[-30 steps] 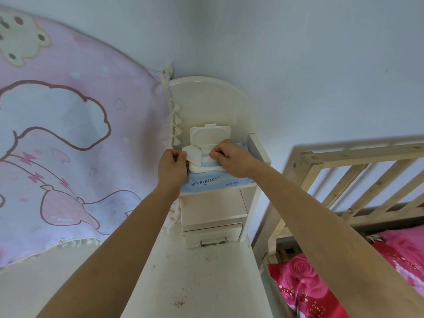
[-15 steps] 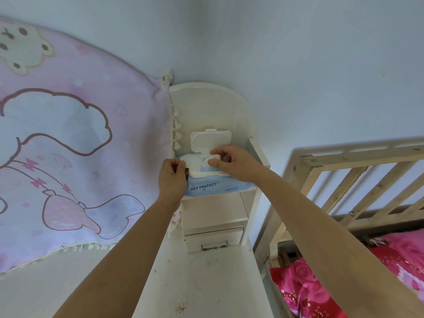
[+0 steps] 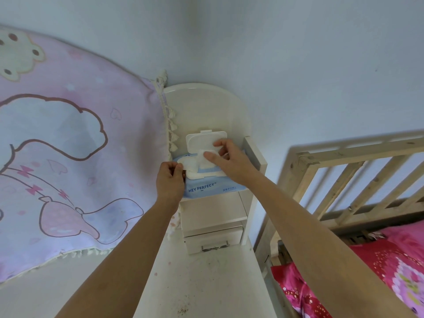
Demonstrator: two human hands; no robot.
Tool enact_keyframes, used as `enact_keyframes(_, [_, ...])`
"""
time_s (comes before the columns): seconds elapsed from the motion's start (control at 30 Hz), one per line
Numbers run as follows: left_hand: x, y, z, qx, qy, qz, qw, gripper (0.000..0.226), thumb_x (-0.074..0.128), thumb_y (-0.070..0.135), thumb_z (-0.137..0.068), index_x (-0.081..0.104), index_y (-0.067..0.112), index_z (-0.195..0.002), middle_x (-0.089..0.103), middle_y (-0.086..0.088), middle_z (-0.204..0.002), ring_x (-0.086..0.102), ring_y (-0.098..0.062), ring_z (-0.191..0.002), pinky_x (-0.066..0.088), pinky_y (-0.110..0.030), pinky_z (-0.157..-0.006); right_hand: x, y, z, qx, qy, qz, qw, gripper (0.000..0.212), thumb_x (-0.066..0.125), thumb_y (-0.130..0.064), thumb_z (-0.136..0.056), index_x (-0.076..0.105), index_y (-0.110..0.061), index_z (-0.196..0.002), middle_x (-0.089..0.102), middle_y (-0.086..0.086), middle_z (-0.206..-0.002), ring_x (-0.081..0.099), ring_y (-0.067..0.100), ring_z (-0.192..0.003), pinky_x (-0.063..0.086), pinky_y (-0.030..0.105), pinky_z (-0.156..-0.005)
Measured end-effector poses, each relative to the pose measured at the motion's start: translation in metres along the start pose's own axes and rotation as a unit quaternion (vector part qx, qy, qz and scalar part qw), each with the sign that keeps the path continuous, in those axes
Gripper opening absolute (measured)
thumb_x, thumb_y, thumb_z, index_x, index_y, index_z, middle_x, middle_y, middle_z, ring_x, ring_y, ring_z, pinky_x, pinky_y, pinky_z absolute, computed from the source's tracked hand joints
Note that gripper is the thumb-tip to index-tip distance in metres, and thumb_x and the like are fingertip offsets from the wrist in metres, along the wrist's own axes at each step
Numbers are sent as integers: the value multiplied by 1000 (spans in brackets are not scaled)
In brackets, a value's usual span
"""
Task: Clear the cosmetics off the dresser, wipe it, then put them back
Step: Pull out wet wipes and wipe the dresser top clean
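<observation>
Wipes pack (image 3: 213, 188), blue with "HEY PERFECT" printed on the near face, sat on top of a small white drawer unit (image 3: 212, 216) at the far end of the white counter (image 3: 206, 285), against the far wall. The pack's white flip lid (image 3: 202, 140) stood open, tilted back toward the curved white backboard (image 3: 206, 106). The left hand (image 3: 171, 180) was at the pack's left edge, its fingers (image 3: 177, 168) curled and pressed together, gripping that edge beside the white opening frame; exactly which part they pinched could not be told. The right hand (image 3: 231, 162) reached over the pack from the right, thumb and forefinger pinching a white wipe (image 3: 202, 157) at the opening, the other fingers loosely spread above the lid. The wipe was partly out, with its lower part hidden behind the hand. The drawer unit had an open shelf under the pack and a closed drawer (image 3: 213, 241) with a metal handle below. The counter surface near the camera showed dark specks and small reddish stains. A pink cartoon-print cloth (image 3: 68, 157) with a tasselled edge hung on the left, touching the drawer unit's left side. On the right stood a wooden bed frame (image 3: 344, 161), just beside the counter, with pink floral bedding (image 3: 378, 271) on it.
</observation>
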State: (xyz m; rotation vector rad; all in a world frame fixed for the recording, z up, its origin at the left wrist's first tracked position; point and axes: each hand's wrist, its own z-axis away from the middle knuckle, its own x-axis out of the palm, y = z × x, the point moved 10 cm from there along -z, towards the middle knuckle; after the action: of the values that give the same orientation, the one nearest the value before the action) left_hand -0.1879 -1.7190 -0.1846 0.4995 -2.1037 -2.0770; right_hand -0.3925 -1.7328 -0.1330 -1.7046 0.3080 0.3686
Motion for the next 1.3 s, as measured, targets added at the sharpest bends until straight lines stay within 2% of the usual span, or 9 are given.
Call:
enact_keyframes(0.17, [1,-1,-1,-2,0,5,1000,12,51,21,-100,52,17,-89,67,-18,-98,59,-21,-81,46,-30,-69,0,7,-9,-20,30,79,996,25,48,-39,-101,59,-18,-94,60,6,-98,50,12,-79,41,26,-76])
enact_keyframes(0.27, [3,1,-2,-4,-7,3,1000,10,50,20,-100,51,16,-91,66,-14,-96,58,-20,-80,45,-27,-67,-7,-1,-2,-25,62,29,997,24,43,-31,-104,52,-13,-91,51,-4,-80,43,8,-70,38,17,-67])
enact_keyframes(0.57, [0,8,-5,-37,-22,-23,999,7,50,17,-99,53,13,-95,60,-7,-89,55,-23,-82,49,-38,-76,-60,-24,24,-18,211,-255,944,30,37,-32,-107,41,-17,-81,44,-11,-59,43,10,-56,45,24,-57])
enact_keyframes(0.7, [-3,46,0,76,-30,-102,991,8,52,22,-98,56,16,-96,59,5,-85,54,-17,-81,49,-31,-75,-85,-67,34,-89,226,-204,948,31,42,-33,-105,45,-17,-78,44,-7,-66,46,12,-65,40,27,-63])
enact_keyframes(0.8, [21,82,26,224,-108,-207,946,19,47,29,-101,62,19,-99,63,8,-92,55,-12,-84,44,-26,-73,-105,-67,47,-99,274,-173,941,30,42,-34,-105,49,-22,-78,45,-6,-72,50,9,-69,41,23,-65])
enact_keyframes(0.9, [58,70,55,338,-201,-421,817,41,32,42,-99,61,23,-121,60,6,-124,50,-19,-115,36,-39,-96,-104,-48,56,-74,278,-174,942,28,41,-33,-105,53,-22,-82,47,-8,-74,49,11,-72,41,21,-63])
enact_keyframes(0.97, [63,60,61,342,-200,-500,770,54,23,48,-93,49,27,-136,50,6,-137,39,-21,-126,27,-42,-102,-99,-34,63,-53,276,-179,943,28,41,-34,-105,54,-21,-84,47,-6,-75,48,11,-72,41,19,-61])
enact_keyframes(1.13, [78,58,59,303,-204,-585,724,62,11,47,-88,29,39,-147,36,-3,-134,31,-27,-121,26,-47,-99,-91,-7,89,-5,308,-216,927,25,40,-34,-105,56,-21,-90,53,-5,-80,50,5,-69,42,10,-56])
enact_keyframes(1.3, [77,56,56,270,-202,-542,770,58,32,50,-87,38,36,-144,38,-3,-133,29,-25,-126,18,-45,-103,-83,9,108,20,298,-244,923,26,42,-34,-105,56,-18,-89,49,1,-77,47,13,-72,41,20,-60])
